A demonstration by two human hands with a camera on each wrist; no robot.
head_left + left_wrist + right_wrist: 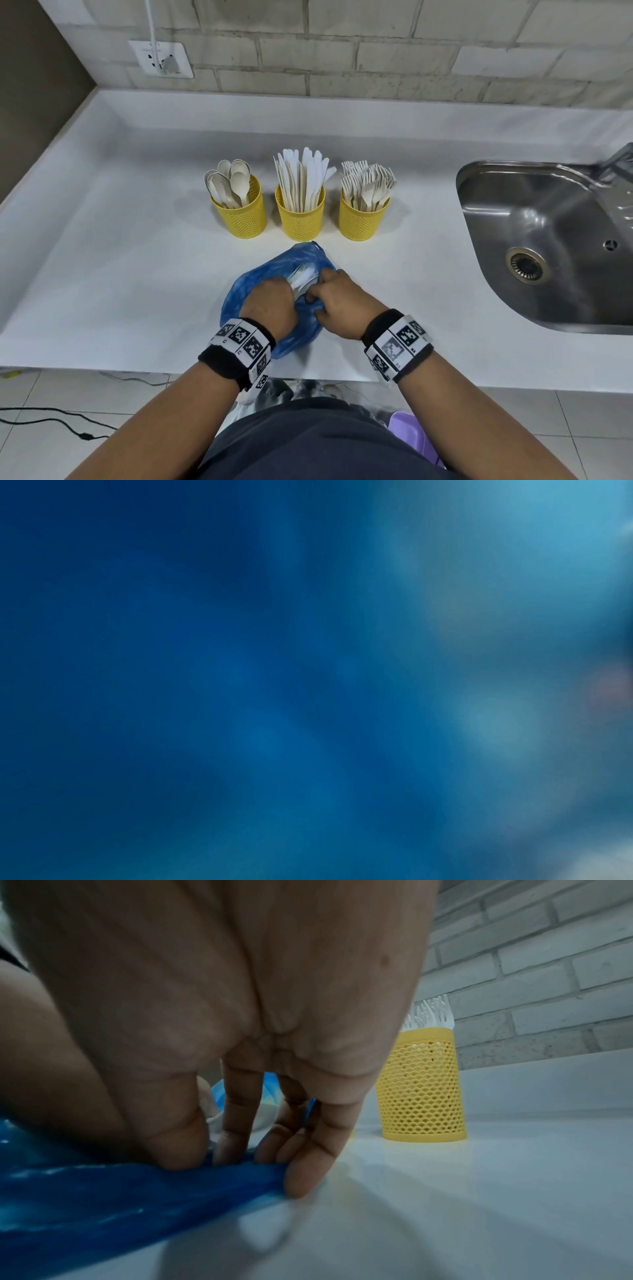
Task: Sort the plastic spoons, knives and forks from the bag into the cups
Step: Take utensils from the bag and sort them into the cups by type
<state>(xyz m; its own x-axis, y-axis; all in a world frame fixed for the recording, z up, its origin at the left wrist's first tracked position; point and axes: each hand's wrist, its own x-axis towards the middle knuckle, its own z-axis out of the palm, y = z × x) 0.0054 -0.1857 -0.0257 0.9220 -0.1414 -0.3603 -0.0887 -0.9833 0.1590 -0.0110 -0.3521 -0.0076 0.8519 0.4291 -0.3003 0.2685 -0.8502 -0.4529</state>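
A blue plastic bag (298,256) lies on the white counter near its front edge, with white plastic cutlery (304,279) showing in its mouth. My left hand (270,298) is curled into the bag's mouth and grips that cutlery; its fingertips are hidden. In the left wrist view only the blurred blue bag (240,696) shows. My right hand (330,291) pinches the bag's right edge; the right wrist view shows my right hand (232,1161) holding the bag (103,1204) down on the counter. Behind stand three yellow mesh cups: spoons (245,216), knives (301,219), forks (363,219).
A steel sink (513,212) is set into the counter at the right, its tap at the far right edge. A brick wall with a socket (161,58) and white cable runs behind. The fork cup (421,1085) stands just beyond my right fingers.
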